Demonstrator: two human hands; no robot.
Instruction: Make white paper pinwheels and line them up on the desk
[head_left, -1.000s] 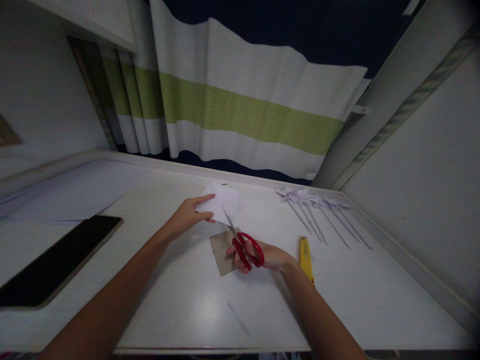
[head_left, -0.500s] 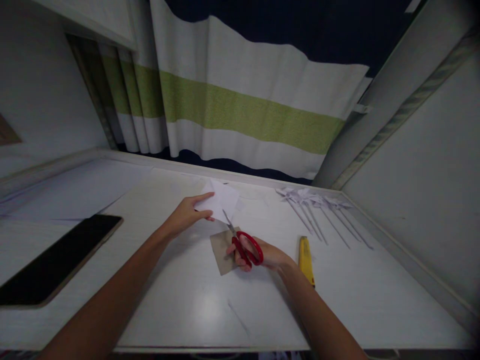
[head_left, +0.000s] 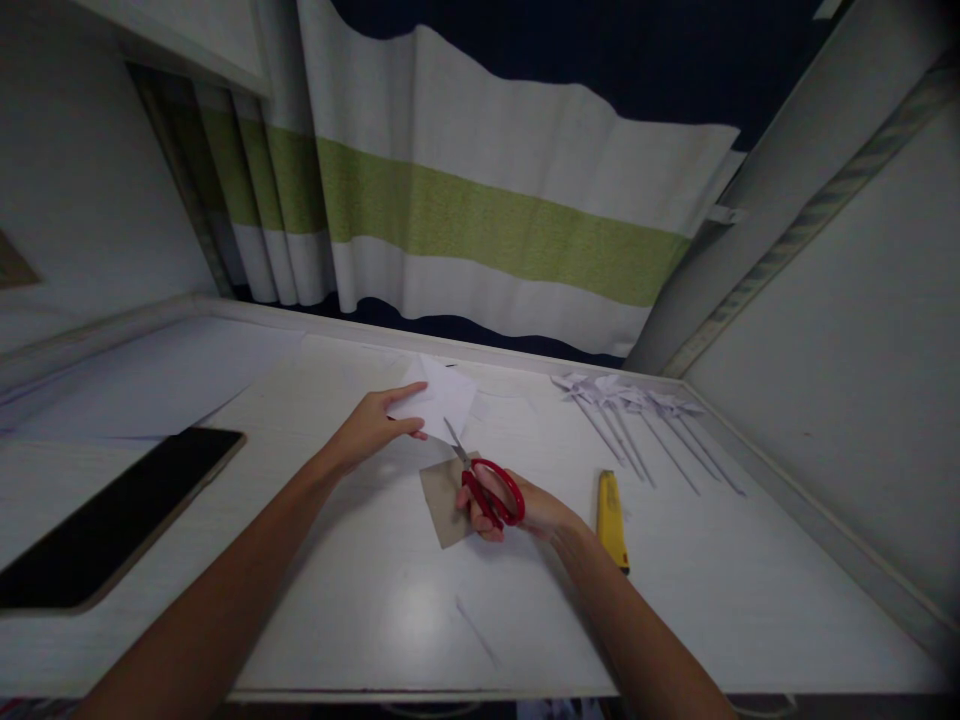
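Note:
White paper (head_left: 448,400) is held up above the table, its left side pinched between the thumb and fingers of my left hand (head_left: 381,425). In my right hand (head_left: 510,505) is a pair of scissors (head_left: 491,492) with red handles, fingers through the loops. The blades point up and away, their tips at the paper's lower edge; whether they bite into it I cannot tell. Beneath the scissors a grey-brown square of card (head_left: 442,505) lies on the table, partly covered by my right hand.
On the right lies a yellow utility knife (head_left: 612,522). Behind it are several paper pinwheels on thin sticks (head_left: 622,430). A black tablet-like slab (head_left: 120,520) and large white sheets (head_left: 150,380) lie left. A thin strip (head_left: 477,632) is near the front edge. A striped curtain (head_left: 480,210) hangs behind.
Almost nothing differs. Both hands keep their hold on the paper and the scissors; the fingers of my right hand have drawn in slightly, and the view has shifted a little.

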